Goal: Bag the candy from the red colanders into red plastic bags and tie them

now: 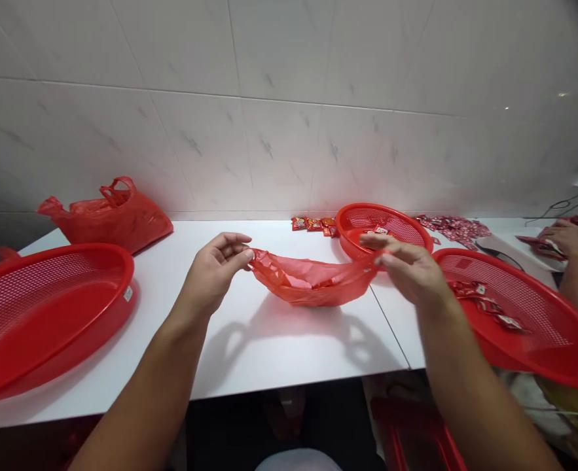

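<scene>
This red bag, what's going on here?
The person's left hand and right hand hold a red plastic bag stretched above a white table. Red mesh baskets lie left, right and behind, with red packets in the right one and beside the far one. At right, a co-worker's hand is by more packets.

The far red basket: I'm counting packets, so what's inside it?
The far red basket holds a few packets; the right hand hides its near side, so anything there is unseen.
</scene>
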### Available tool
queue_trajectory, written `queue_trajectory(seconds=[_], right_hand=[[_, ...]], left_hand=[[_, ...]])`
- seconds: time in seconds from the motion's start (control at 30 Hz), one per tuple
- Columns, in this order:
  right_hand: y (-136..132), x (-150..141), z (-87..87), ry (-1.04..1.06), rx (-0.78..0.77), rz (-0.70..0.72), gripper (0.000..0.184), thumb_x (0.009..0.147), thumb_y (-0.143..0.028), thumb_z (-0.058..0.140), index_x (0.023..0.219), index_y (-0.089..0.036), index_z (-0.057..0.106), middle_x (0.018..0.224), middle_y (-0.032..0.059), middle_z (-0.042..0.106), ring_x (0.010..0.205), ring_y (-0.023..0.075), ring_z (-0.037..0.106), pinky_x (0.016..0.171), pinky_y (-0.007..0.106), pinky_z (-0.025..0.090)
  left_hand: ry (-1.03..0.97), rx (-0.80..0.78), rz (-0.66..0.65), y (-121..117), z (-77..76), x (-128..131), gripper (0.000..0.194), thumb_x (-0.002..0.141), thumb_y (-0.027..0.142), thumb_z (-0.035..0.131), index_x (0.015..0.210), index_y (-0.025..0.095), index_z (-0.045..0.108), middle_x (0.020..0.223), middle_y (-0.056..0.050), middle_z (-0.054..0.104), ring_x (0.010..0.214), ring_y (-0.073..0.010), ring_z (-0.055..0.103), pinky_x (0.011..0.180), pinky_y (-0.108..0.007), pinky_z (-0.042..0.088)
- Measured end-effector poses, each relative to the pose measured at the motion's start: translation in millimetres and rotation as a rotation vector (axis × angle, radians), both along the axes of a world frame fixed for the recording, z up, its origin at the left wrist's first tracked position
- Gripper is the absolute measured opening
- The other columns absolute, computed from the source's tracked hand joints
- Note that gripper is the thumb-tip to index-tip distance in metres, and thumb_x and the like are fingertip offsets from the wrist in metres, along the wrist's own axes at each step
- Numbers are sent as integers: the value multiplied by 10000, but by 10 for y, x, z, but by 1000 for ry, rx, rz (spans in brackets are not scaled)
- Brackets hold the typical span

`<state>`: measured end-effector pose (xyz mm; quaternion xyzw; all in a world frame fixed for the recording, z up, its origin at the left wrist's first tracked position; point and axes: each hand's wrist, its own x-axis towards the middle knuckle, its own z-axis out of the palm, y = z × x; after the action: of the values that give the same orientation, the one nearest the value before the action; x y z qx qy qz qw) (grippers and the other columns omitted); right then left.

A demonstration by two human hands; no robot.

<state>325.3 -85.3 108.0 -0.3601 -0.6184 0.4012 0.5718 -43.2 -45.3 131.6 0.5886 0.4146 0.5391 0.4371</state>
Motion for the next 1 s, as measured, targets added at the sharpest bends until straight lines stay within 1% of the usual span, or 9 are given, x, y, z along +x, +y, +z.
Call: queue_trajectory(seconds=[0.1, 0.2, 0.27, 0.37, 0.53, 0.67, 0.8, 0.9, 1.0], right_hand=[[174, -538, 34, 201, 5, 152, 269, 916, -484, 767, 1091, -293, 695, 1030, 39, 717, 1003, 217, 698, 940, 406, 548], [269, -1018, 127, -51, -73, 307, 547, 879, -439, 811, 1356, -305, 580, 835, -27, 630, 731, 161, 613, 735, 325, 539], [288, -1255, 227, -267, -65, 370, 524, 838, -365, 837, 1303, -267, 618, 906, -8, 643, 794, 166, 612, 725, 302, 521], [303, -1458, 336, -387, -94, 369, 184, 908, -357, 731, 981, -197, 679, 934, 28, 660, 821, 166, 610, 673, 272, 489], [366, -1499, 275, -247, -405, 426, 523, 1034, -660, 509, 885, -177, 644, 652, -9, 549, 502, 92, 436, 464, 228, 348], [424, -1550, 151, -276, -470, 482, 594, 1001, -767, 488, 828, -202, 543, 522, -12, 545, 437, 110, 462, 439, 227, 343], [464, -1610, 93, -220, -471, 480, 608, 1018, -771, 432, 976, -187, 597, 643, 44, 699, 432, 110, 484, 467, 238, 381], [485, -1558, 88, -72, -454, 487, 590, 987, -762, 511, 1012, -184, 626, 673, 22, 691, 452, 104, 488, 505, 247, 400], [476, -1428, 115, -102, -380, 570, 499, 958, -649, 651, 858, -161, 672, 671, 6, 648, 523, 99, 497, 559, 253, 410]], left_hand=[[-34, 57, -53, -44, 226, 152, 351, 772, 286, 874, 1058, 176, 703, 910, -44, 729, 864, -179, 702, 757, -296, 574], [100, 152, -134, -163, 450, 374, 310, 806, 270, 847, 1076, 186, 719, 946, -47, 752, 892, -189, 720, 811, -320, 581], [285, 233, -175, -249, 582, 497, 233, 842, 268, 806, 1058, 200, 748, 957, -42, 769, 869, -184, 716, 821, -330, 574], [540, 349, -109, -315, 677, 536, 179, 887, 314, 764, 1047, 235, 781, 1018, -32, 784, 899, -190, 699, 826, -336, 557], [591, 278, -41, -237, 383, 268, 305, 959, 387, 672, 1212, 234, 746, 1210, -73, 769, 981, -216, 721, 865, -364, 570], [516, 149, -51, -234, 23, 149, 192, 958, 378, 683, 1015, 228, 790, 971, -35, 810, 906, -211, 746, 824, -338, 576], [488, 303, 230, -319, -120, 168, 156, 925, 357, 734, 844, 235, 790, 887, -27, 769, 880, -205, 719, 818, -343, 583], [409, 399, 161, -334, -193, 196, 145, 882, 349, 792, 982, 244, 786, 1205, -72, 737, 1157, -249, 693, 1044, -419, 553], [337, 244, -88, -283, -322, 232, 727, 777, 331, 888, 1440, 295, 592, 1520, -120, 590, 1342, -304, 622, 1092, -450, 539]])
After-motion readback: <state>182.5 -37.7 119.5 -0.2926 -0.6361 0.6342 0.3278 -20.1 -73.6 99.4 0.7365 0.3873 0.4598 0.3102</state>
